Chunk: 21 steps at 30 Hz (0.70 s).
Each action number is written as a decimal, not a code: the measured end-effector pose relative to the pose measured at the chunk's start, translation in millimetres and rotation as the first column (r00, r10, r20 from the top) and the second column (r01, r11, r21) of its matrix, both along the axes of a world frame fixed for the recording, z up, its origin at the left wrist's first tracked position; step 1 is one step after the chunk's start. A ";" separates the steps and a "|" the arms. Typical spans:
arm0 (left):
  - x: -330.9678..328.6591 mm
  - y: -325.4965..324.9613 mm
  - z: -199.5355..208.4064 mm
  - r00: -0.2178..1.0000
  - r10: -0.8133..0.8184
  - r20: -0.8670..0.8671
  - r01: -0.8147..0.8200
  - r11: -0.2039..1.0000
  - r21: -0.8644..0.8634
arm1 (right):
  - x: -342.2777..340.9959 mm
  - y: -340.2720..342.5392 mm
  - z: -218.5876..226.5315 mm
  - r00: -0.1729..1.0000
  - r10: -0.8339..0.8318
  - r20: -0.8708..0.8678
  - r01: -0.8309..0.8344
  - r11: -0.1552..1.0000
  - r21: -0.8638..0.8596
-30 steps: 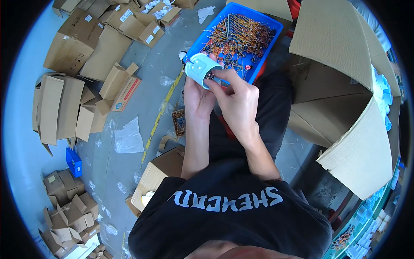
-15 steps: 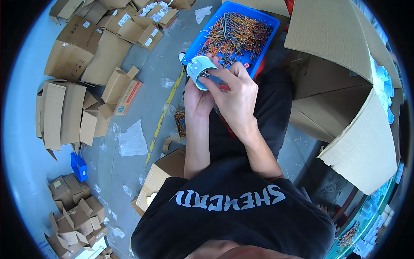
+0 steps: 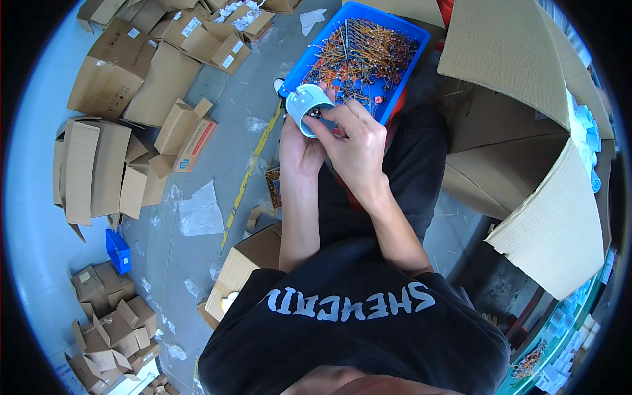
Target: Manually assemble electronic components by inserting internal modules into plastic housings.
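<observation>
A pale blue, cup-shaped plastic housing (image 3: 297, 105) is in my left hand (image 3: 300, 150), whose palm and fingers wrap it from below and behind. Its open end is turned toward my right hand (image 3: 359, 135). The thumb and forefinger of that hand are closed at the opening, on a small dark, shiny part (image 3: 315, 113) just inside the rim. Fingertips cover much of this part, so its kind is unclear. Just beyond both hands lies a blue tray (image 3: 416, 62) heaped with orange-brown wired components (image 3: 368, 49).
A large open carton (image 3: 507, 151) stands close on my right, its flaps spread. Another carton (image 3: 234, 270) sits by my left elbow. Several boxes (image 3: 108, 66) line the left side. Plastic scraps and a white sheet (image 3: 201, 209) lie on the grey floor.
My right hand has shifted slightly left, its fingers curled more. A red piece that showed by its palm is now out of sight. The housing stays in my left hand.
</observation>
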<state>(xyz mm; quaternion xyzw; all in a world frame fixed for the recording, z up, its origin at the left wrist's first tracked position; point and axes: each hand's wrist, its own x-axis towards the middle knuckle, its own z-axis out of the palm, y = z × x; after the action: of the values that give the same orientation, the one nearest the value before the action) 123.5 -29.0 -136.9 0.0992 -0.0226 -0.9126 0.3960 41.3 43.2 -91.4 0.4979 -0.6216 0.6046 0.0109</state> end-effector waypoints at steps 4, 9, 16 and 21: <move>0.5 0.6 5.0 0.977 0.076 0.200 -0.047 0.988 -0.147 | -1.6 -1.4 -1.5 0.999 0.023 -0.027 -0.024 0.999 -0.042; 1.2 -1.0 1.1 0.889 0.156 0.431 -0.031 0.959 -0.283 | -1.6 -2.3 -1.1 0.998 0.055 -0.036 -0.056 0.998 -0.021; -7.1 0.2 12.4 0.912 0.267 0.310 -0.193 0.949 -0.250 | -0.4 -0.4 -0.5 0.998 0.062 0.001 -0.062 0.997 0.044; -4.6 4.2 19.6 0.940 0.230 0.253 -0.157 0.948 -0.279 | -0.5 -1.7 0.8 0.996 0.088 0.033 -0.090 0.995 0.043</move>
<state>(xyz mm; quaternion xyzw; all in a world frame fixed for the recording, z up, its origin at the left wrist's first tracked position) 118.9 -24.8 -117.3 0.1784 -0.1857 -0.8349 0.4865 40.9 41.5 -90.6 0.5159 -0.6121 0.5983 -0.0367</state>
